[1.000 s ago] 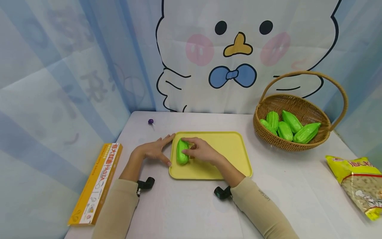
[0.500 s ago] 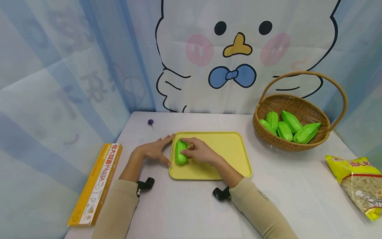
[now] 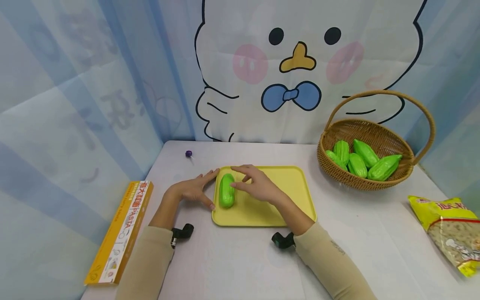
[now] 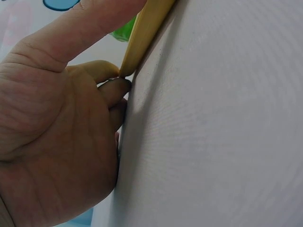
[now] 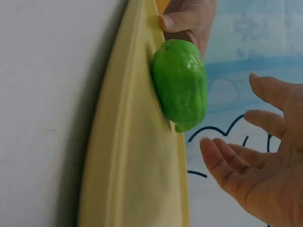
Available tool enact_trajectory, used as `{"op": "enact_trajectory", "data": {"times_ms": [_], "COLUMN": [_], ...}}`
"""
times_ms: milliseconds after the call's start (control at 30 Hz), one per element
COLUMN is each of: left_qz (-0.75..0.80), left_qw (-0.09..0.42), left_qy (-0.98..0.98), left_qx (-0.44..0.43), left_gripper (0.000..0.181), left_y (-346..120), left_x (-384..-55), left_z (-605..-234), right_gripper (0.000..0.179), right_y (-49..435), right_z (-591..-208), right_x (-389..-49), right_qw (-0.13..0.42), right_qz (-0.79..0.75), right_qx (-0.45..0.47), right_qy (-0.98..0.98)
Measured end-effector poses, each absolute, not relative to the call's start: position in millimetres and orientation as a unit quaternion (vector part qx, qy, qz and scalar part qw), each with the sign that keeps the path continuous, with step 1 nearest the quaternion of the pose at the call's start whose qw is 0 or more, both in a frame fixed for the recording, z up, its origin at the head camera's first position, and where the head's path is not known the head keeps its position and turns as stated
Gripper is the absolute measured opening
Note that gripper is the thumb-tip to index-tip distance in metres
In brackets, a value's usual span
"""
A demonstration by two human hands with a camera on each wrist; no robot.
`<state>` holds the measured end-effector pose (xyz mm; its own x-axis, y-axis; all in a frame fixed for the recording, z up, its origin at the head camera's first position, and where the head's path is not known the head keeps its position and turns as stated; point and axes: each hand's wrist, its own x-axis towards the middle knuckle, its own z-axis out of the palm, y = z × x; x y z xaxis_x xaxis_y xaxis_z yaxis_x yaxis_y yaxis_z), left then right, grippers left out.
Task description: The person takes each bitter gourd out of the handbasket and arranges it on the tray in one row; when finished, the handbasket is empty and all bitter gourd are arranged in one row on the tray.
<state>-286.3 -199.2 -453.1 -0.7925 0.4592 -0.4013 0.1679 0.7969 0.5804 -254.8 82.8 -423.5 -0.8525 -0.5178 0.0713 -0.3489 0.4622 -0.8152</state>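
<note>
In the head view, the left forearm (image 3: 148, 260) is slanting from 7 o'clock toward 1, with the left hand (image 3: 193, 188) lying low, its fingers pointing toward 2 o'clock and its thumb toward 4. The right forearm (image 3: 333, 264) is slanting from 5 o'clock toward 10 or 11. The right hand (image 3: 258, 184) is hovering, loosely bent, its index finger and thumb pointing between 9 and 10 o'clock and standing apart.

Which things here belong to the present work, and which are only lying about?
Likely in the job:
yellow tray, left hand at its edge
green vegetable on it, near the right hand
wicker basket with similar vegetables

Apparently lying about:
pasta box
small purple object
yellow bag
</note>
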Motion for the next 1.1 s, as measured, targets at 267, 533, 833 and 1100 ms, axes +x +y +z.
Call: {"op": "enact_trajectory", "data": {"times_ms": [267, 533, 833, 1100], "left_qz": [0.270, 0.278, 0.274, 0.276], "left_qw": [0.263, 0.262, 0.258, 0.261], "left_qy": [0.909, 0.906, 0.907, 0.906], "left_qx": [0.179, 0.182, 0.187, 0.187], "left_gripper": [0.139, 0.138, 0.138, 0.138], "left_y": [-200, -199, -200, -200], "left_x": [-286, -282, -283, -283], "left_z": [-455, -451, -454, -453], "right_gripper": [0.060, 0.066, 0.072, 0.077], "right_y": [109, 139, 164, 185], "right_z": [-396, -372, -364, -358], "right_x": [-251, -249, -252, -256], "right_qw": [-0.027, -0.079, -0.168, -0.166], "right_qz": [-0.379, -0.315, -0.195, -0.137], "right_qx": [-0.280, -0.265, -0.240, -0.200], "right_qy": [0.881, 0.908, 0.936, 0.956]}}
